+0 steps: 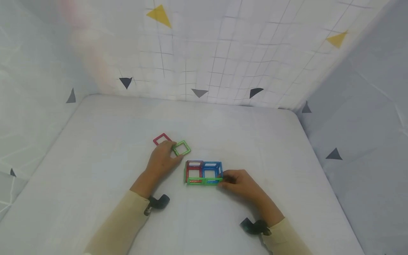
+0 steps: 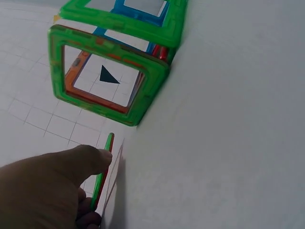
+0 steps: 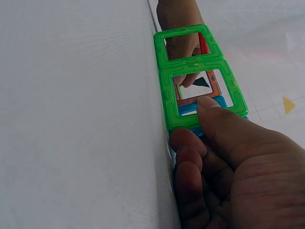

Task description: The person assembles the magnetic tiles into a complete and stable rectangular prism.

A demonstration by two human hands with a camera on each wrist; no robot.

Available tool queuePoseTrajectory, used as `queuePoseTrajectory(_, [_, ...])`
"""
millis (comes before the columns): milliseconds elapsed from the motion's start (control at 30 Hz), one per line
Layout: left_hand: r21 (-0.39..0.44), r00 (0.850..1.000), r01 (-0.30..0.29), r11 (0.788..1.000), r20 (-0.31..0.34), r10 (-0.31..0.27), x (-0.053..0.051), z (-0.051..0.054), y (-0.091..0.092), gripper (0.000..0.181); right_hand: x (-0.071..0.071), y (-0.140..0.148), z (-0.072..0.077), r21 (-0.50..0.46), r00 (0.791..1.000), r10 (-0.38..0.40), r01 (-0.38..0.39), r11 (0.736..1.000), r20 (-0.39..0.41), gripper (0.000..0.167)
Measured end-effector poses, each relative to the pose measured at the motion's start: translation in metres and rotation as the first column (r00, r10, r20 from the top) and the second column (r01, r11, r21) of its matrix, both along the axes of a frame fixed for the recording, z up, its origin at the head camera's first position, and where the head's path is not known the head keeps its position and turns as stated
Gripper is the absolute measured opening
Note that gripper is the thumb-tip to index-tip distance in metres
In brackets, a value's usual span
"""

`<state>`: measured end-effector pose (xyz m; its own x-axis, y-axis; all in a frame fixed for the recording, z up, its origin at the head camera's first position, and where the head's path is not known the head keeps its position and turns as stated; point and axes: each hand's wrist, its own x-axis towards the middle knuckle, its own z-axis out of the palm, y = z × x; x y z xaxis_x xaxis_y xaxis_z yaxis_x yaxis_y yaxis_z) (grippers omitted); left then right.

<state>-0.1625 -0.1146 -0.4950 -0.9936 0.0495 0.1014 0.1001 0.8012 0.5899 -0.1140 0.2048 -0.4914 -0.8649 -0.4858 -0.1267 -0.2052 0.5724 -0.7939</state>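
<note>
Between the thumb and fingers of my left hand (image 1: 163,159) is a green square magnetic tile (image 1: 186,152), tilted just above or against the table. In the left wrist view it is seen almost edge-on. A red square tile (image 1: 158,136) lies behind that hand, partly hidden by it. To the right stands a two-cell box of magnetic tiles (image 1: 202,181), with red, blue and green square frames. My right hand (image 1: 240,182) grips the box's right end, the thumb (image 3: 209,109) over a green front tile and the fingers around the corner.
The white table (image 1: 255,138) carries the tiles, with bare surface around them. Pale walls with grid lines and dark and yellow triangles enclose its back and sides. A dark wrist device (image 1: 159,202) sits on each forearm.
</note>
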Motion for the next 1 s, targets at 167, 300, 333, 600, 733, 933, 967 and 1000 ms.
queuePoseTrajectory(167, [0.038,0.999,0.032,0.999,0.004,-0.033,0.0033,0.0023,-0.0037,0.053,-0.0009,-0.0008,-0.0004,0.014,1.0,-0.005,0.005,1.0,0.002,0.025])
queuePoseTrajectory(300, [0.054,0.997,0.072,0.996,0.007,-0.072,0.0058,0.0032,-0.0063,0.053,-0.0016,-0.0001,-0.0025,0.012,1.0,-0.005,0.005,1.0,0.002,0.025])
queuePoseTrajectory(333, [0.056,0.997,0.079,0.995,0.008,-0.08,0.0065,0.0038,-0.0068,0.053,-0.0016,0.0001,-0.003,0.011,1.0,-0.005,0.005,1.0,0.002,0.025])
queuePoseTrajectory(600, [0.052,0.992,0.122,0.991,-0.032,-0.12,0.0102,0.0073,-0.008,0.051,-0.0011,-0.0001,-0.0036,-0.008,1.0,0.008,-0.009,1.0,-0.02,0.023])
queuePoseTrajectory(733, [0.045,0.987,0.151,0.988,-0.056,-0.148,0.0106,0.0067,-0.007,0.051,0.0001,-0.0009,-0.0028,0.001,0.999,0.011,-0.011,1.0,-0.034,0.022])
queuePoseTrajectory(933, [0.048,0.983,0.169,0.985,-0.076,-0.165,0.0101,0.0063,-0.0059,0.052,-0.0001,-0.0008,-0.0016,0.005,1.0,0.003,-0.003,1.0,-0.028,0.021])
queuePoseTrajectory(967, [0.049,0.982,0.174,0.984,-0.079,-0.17,0.0099,0.0064,-0.0059,0.052,-0.0003,-0.0007,-0.0016,0.004,1.0,0.002,-0.002,1.0,-0.025,0.021])
queuePoseTrajectory(1000, [0.048,0.981,0.18,0.982,-0.081,-0.176,0.0098,0.0064,-0.0058,0.052,-0.0004,-0.0006,-0.0016,0.003,1.0,0.002,-0.002,1.0,-0.021,0.022])
